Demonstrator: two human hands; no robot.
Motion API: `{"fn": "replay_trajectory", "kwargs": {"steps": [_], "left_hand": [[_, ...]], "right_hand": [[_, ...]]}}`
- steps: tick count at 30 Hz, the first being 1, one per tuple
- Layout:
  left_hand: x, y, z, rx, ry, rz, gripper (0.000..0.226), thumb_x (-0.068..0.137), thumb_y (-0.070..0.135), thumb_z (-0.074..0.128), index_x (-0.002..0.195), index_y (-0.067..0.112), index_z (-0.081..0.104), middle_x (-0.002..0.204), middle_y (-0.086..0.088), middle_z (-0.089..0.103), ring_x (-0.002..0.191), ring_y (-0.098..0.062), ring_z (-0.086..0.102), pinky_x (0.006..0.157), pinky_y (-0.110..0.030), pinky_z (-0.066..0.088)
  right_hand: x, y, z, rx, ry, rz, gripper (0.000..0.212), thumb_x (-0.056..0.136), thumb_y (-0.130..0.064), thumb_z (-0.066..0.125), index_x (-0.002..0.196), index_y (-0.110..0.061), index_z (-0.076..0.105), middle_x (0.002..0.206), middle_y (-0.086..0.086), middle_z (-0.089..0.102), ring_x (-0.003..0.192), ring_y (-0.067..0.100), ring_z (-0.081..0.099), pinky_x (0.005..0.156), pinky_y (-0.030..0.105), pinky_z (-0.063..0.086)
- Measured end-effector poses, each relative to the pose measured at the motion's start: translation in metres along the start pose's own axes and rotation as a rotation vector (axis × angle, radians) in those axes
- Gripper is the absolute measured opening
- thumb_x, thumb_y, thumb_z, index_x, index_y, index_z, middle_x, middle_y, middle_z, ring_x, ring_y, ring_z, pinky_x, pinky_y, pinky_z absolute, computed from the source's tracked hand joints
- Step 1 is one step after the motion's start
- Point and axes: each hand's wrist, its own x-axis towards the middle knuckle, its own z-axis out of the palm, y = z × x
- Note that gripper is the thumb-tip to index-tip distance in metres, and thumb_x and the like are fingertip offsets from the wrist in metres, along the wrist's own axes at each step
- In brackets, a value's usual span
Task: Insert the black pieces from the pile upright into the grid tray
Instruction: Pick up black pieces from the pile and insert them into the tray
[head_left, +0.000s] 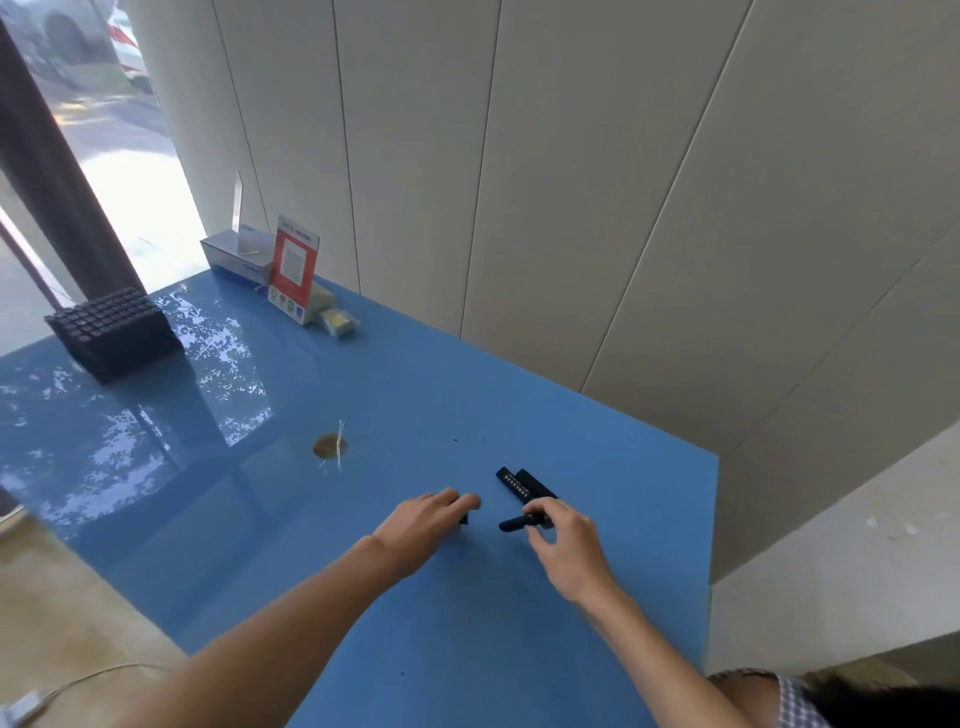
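Observation:
A black grid tray filled with several upright black pieces stands at the far left of the blue table. Two long black pieces with white lettering lie flat near the table's right edge. My right hand pinches another black piece by its end, holding it about level just above the table. My left hand rests palm down to the left of it, its fingers covering a small black piece of which only a corner shows.
A red and white sign stand and a white box sit at the back by the wall, with a small yellow packet beside them. A round brass fitting is set in the table's middle. The table's right edge drops off near the loose pieces.

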Motion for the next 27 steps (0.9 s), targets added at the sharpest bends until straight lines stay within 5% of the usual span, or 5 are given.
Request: {"fn": "replay_trajectory", "kwargs": {"steps": [5,9,12,19,27], "left_hand": [[-0.024,-0.011,-0.026,-0.361,0.116,-0.295,0.027,0.089,0.013,0.060,0.116,0.013,0.053,0.098,0.003,0.055,0.078,-0.010,0.048,0.067,-0.004,0.034],[-0.057,-0.036,-0.043,-0.418,0.197,-0.444,0.021,0.087,0.021,0.064,0.107,0.017,0.059,0.097,0.000,0.058,0.078,-0.012,0.052,0.071,-0.016,0.042],[-0.084,-0.061,-0.060,-0.419,0.249,-0.496,0.022,0.087,0.018,0.064,0.108,0.015,0.062,0.097,0.004,0.057,0.082,-0.010,0.052,0.072,-0.007,0.038],[-0.163,-0.137,-0.117,-0.387,0.242,-0.583,0.026,0.083,0.019,0.069,0.109,0.015,0.066,0.099,0.002,0.062,0.085,-0.010,0.057,0.080,-0.017,0.043],[-0.246,-0.208,-0.172,-0.451,0.319,-0.605,0.027,0.077,0.020,0.075,0.104,0.017,0.069,0.087,0.008,0.066,0.068,0.003,0.060,0.064,-0.004,0.042]], "right_hand": [[0.018,-0.039,0.017,0.069,-0.005,-0.095,0.019,0.088,-0.015,0.061,0.106,-0.022,0.063,0.096,-0.011,0.062,0.089,0.007,0.057,0.075,0.013,0.040],[0.031,-0.083,0.040,0.142,-0.043,-0.136,0.026,0.088,-0.019,0.062,0.113,-0.025,0.057,0.094,-0.009,0.062,0.089,0.004,0.058,0.078,0.020,0.046],[0.041,-0.121,0.063,0.150,-0.092,-0.156,0.027,0.087,-0.023,0.063,0.111,-0.029,0.053,0.094,-0.007,0.061,0.085,0.008,0.059,0.074,0.025,0.050],[0.057,-0.220,0.129,0.175,-0.082,-0.225,0.020,0.084,-0.014,0.066,0.101,-0.023,0.059,0.081,-0.007,0.064,0.075,-0.001,0.059,0.062,0.007,0.041],[0.065,-0.320,0.213,0.215,-0.091,-0.254,0.020,0.086,-0.018,0.066,0.103,-0.026,0.059,0.086,-0.008,0.064,0.082,0.000,0.059,0.071,0.014,0.044]]}}
